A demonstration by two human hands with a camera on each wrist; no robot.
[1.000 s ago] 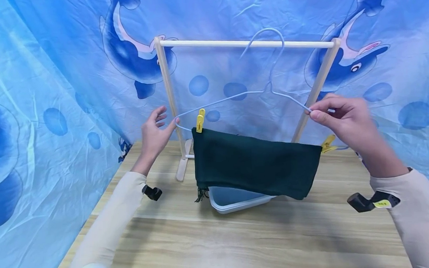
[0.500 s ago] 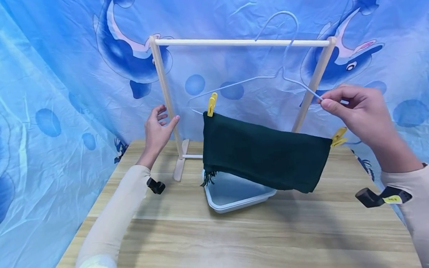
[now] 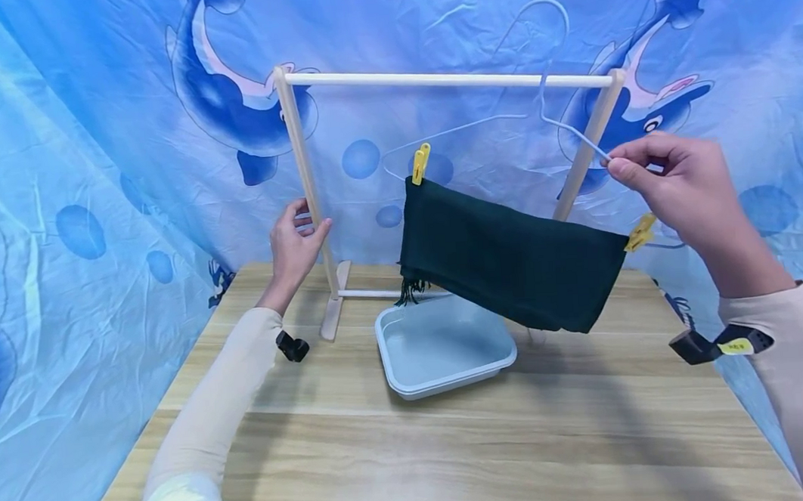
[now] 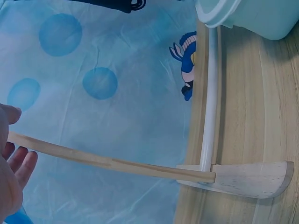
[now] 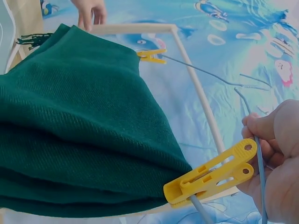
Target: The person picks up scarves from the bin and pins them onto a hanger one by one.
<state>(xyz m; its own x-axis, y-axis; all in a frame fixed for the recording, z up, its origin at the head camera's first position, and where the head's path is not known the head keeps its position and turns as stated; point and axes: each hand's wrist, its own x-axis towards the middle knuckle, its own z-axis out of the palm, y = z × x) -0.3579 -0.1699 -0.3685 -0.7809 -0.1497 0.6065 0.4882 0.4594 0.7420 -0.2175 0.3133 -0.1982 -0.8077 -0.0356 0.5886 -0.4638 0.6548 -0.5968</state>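
My right hand point(image 3: 677, 183) pinches the right arm of a pale blue clothes hanger point(image 3: 466, 127) between thumb and fingers. A folded dark green scarf point(image 3: 511, 252) with a fringe hangs from it, tilted lower on the right. One yellow clothespin point(image 3: 420, 164) holds the scarf's left corner, and another clothespin point(image 5: 210, 172) its right corner. The hanger's hook rises above the rack's top bar; whether they touch I cannot tell. My left hand point(image 3: 295, 245) is at the left post of the wooden rack point(image 3: 304, 150), fingers loosely bent, the post between thumb and fingers.
A light blue plastic basin point(image 3: 449, 388) stands on the wooden table point(image 3: 412, 462) below the scarf. The rack's lower bar point(image 4: 210, 102) runs behind the basin. A blue curtain point(image 3: 42, 148) printed with dolphins hangs behind and to the left.
My right hand has raised the hanger and scarf up and to the right, uncovering more of the basin. My left hand has let go of the hanger's left end and is now at the rack post.
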